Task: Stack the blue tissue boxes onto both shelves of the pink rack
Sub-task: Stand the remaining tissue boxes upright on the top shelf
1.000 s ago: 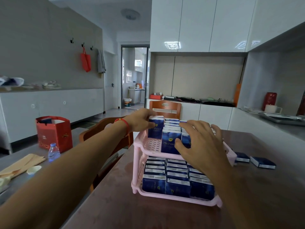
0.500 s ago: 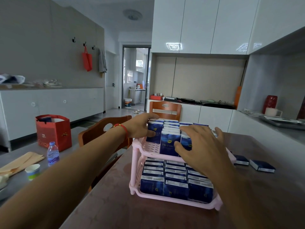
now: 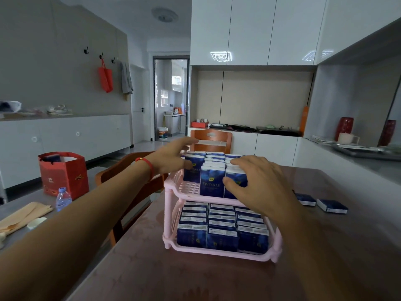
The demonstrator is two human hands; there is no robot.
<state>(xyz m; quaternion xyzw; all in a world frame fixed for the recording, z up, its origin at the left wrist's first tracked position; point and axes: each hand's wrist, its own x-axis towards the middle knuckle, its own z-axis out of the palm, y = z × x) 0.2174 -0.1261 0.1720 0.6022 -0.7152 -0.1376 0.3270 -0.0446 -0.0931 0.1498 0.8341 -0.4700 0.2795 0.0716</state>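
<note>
Blue tissue boxes [image 3: 212, 187] stand upright in rows on both shelves of the pink rack [image 3: 183, 190] on the table [image 3: 195, 279]. The left hand [image 3: 171, 159] touches the top shelf's left boxes, fingers spread and relaxed. The right hand [image 3: 258, 181] seems to press loosely on the right boxes; two more boxes [image 3: 321, 203] lie flat beyond.

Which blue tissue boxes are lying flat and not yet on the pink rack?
The two blue tissue boxes lying flat on the table, to the right of the pink rack. All the others stand upright in rows on its two shelves.
</note>
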